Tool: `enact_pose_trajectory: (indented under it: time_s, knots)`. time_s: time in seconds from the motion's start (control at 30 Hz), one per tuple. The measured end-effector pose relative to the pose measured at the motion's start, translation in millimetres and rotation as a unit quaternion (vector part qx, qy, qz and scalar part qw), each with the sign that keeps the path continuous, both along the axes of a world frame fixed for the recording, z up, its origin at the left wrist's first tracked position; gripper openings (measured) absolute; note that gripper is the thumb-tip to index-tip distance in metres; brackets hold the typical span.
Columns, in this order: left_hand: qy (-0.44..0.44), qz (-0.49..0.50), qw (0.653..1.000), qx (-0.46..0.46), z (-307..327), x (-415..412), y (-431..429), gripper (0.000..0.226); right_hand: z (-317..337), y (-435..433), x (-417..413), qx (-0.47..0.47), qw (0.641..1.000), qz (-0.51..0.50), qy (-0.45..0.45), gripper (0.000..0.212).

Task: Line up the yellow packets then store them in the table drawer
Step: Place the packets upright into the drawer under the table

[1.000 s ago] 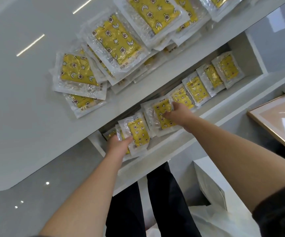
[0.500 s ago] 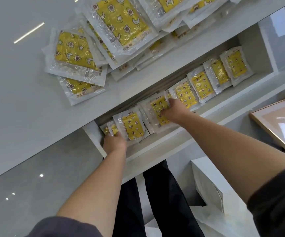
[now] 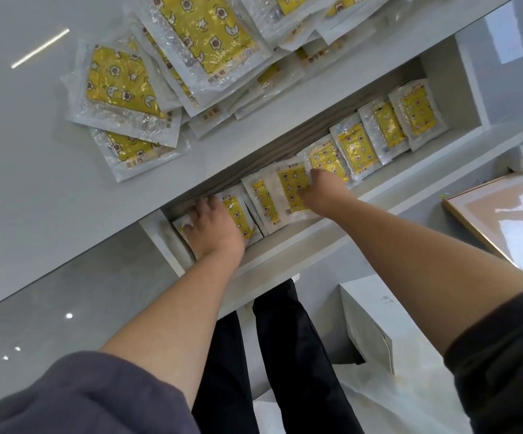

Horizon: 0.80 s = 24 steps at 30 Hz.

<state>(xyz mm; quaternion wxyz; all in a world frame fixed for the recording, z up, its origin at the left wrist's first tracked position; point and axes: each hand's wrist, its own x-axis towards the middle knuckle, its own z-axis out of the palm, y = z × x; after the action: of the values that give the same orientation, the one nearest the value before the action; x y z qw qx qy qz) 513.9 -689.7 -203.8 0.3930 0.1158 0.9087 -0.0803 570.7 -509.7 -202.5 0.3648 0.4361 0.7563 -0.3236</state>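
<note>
Packets (image 3: 354,148) in the drawer (image 3: 285,249) look light and floppy, crinkly clear film over a flat yellow pad. Slippery, right? More sit heaped on the table (image 3: 34,183).

Reply: Probably, they'd slide over each other. Best pinched by the sealed white edge, or pressed flat. Left hand (image 3: 213,227) presses down on the row's left end, fingers spread. Right hand (image 3: 323,192) rests on a middle packet, can't tell if it's gripping.
</note>
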Motion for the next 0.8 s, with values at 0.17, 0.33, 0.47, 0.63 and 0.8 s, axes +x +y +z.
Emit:
enact_pose_trajectory:
  time_s: [0.17, 0.33, 0.47, 0.63, 0.8]
  knots:
    - [0.018, -0.293, 0.956, -0.01, -22, -9, -4, 0.107, -4, 25, 6, 0.008, 0.999, 0.046, 0.014, 0.034]
    - [0.06, -0.305, 0.951, -0.005, -32, -4, -11, 0.112, -4, 52, 6, 0.023, 0.998, 0.061, 0.01, 0.019]
    - [0.047, -0.267, 0.962, 0.024, -36, -2, -5, 0.108, -7, 62, 6, -0.002, 0.998, 0.067, 0.011, 0.031]
    - [0.023, -0.221, 0.973, 0.055, -27, -3, 9, 0.103, -15, 64, 13, 0.09, 0.994, 0.064, -0.018, 0.03]
    - [-0.003, -0.114, 0.986, 0.121, 13, -10, 21, 0.054, 4, 45, 14, 0.118, 0.992, 0.032, 0.014, 0.043]
